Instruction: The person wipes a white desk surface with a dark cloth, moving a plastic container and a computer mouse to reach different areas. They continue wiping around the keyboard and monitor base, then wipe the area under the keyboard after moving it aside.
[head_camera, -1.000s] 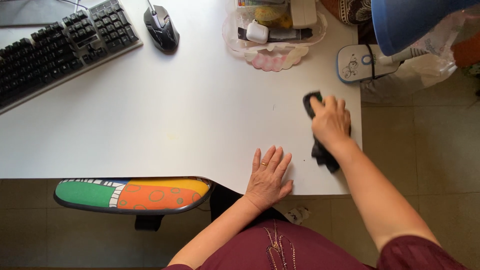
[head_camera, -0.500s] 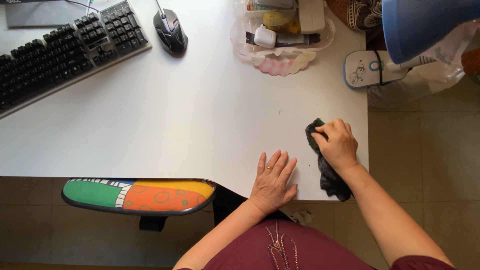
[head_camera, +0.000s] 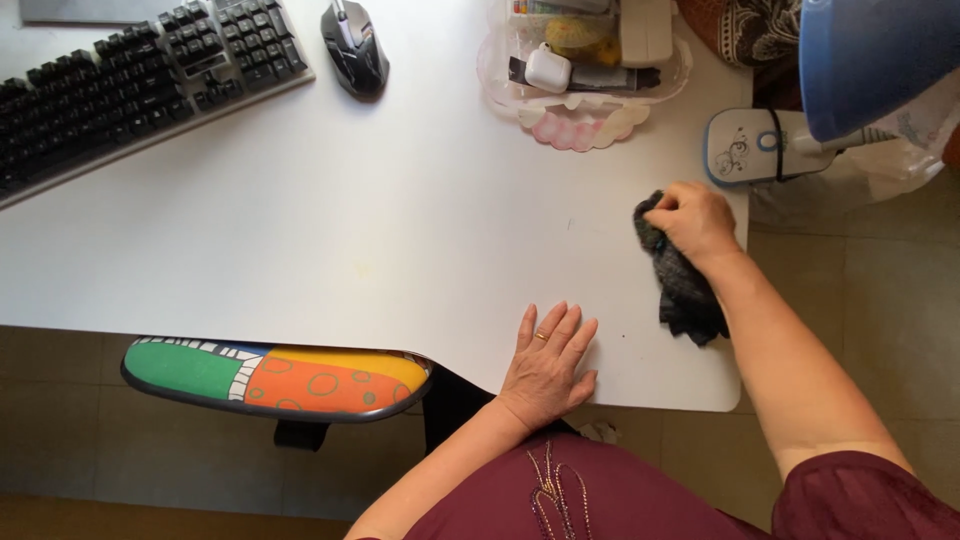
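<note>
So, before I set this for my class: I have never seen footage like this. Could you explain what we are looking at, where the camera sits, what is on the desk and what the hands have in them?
There is no machine here. The one camera is worn on a person's head and looks straight down, so the arms coming up from the bottom edge are the person's own.

The left hand lies flat, fingers spread, on the white desk near its front edge. The right hand grips a dark cloth that lies on the desk near the right edge.

Along the far side are a black keyboard, a black mouse and a clear tray of small items. Beyond the right edge a blue bucket-like thing is partly in view. A chair with a colourful seat is tucked under the front edge.
</note>
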